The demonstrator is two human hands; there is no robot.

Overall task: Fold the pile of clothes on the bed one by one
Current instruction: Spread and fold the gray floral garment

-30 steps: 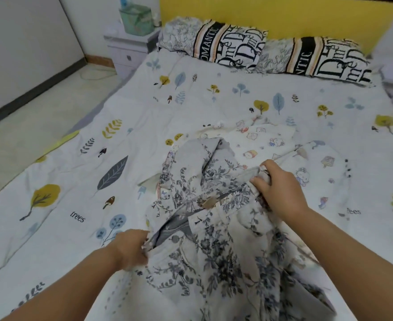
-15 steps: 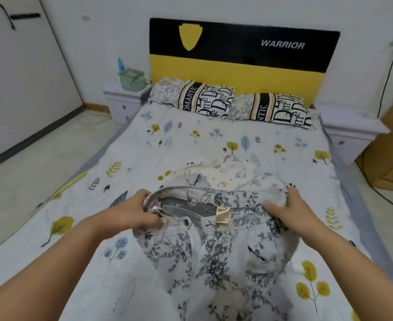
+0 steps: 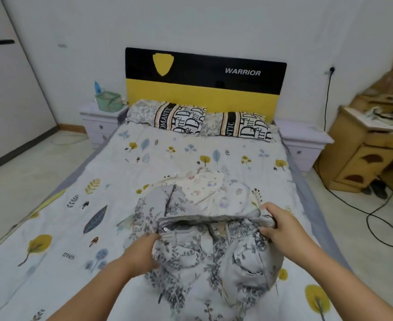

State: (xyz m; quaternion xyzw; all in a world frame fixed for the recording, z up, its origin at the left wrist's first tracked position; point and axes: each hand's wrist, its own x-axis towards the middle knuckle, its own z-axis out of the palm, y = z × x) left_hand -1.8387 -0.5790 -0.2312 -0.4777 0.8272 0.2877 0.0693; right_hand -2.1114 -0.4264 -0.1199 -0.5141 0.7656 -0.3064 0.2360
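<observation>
You're gripping the floral garment (image 3: pixel 204 256) at 6 o'clock on the bed (image 3: pixel 79 228), left hand (image 3: pixel 142 253) at its 9, right hand (image 3: pixel 281 230) at its 2. Printed garment (image 3: pixel 204 188) lying behind it, pillows (image 3: pixel 197 120) at 12, nightstands (image 3: pixel 98 121) flanking.

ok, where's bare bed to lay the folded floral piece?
Free: sheet left of the left hand, and the band between pillows and cartoon-print garment. Crowded: centre, where both hands, right hand included, hold the floral garment.
</observation>
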